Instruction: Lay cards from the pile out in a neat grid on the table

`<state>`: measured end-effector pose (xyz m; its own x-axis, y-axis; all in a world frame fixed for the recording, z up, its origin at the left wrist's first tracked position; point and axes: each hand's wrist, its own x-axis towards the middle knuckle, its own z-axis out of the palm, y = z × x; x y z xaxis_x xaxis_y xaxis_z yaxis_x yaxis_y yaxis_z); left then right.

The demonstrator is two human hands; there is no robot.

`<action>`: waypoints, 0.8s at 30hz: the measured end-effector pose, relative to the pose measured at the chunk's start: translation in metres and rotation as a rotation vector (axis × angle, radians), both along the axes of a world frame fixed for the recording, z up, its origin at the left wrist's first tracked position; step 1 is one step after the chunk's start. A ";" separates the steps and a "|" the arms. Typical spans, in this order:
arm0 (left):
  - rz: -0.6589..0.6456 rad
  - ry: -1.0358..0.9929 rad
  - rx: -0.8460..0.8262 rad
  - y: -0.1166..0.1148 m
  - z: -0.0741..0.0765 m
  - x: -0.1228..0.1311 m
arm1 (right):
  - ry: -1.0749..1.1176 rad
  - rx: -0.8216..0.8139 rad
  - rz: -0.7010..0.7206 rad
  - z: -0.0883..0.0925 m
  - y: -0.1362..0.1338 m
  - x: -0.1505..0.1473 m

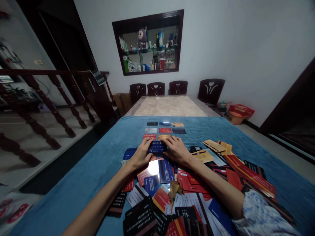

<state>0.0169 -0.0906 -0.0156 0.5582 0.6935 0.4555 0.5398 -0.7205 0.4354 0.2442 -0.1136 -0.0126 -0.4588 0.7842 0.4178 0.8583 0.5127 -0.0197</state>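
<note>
Blue card [157, 147] is pinched by left hand [141, 154] and right hand [178, 150] (rowed cards [164, 130] beyond, piled cards [166, 171] nearer).

Dark chairs [208, 95] are standing before a pale wall [221, 49], a purple plush toy [142, 38] is sitting in a recessed cabinet [181, 39], a striped cloth [98, 78] is hanging over a wooden railing [49, 71]

Dark blue card [157, 147] between fingers [173, 141]
</note>
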 end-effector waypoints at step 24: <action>0.000 0.268 -0.019 0.025 0.026 0.014 | -0.171 -0.173 -0.039 0.038 0.015 0.012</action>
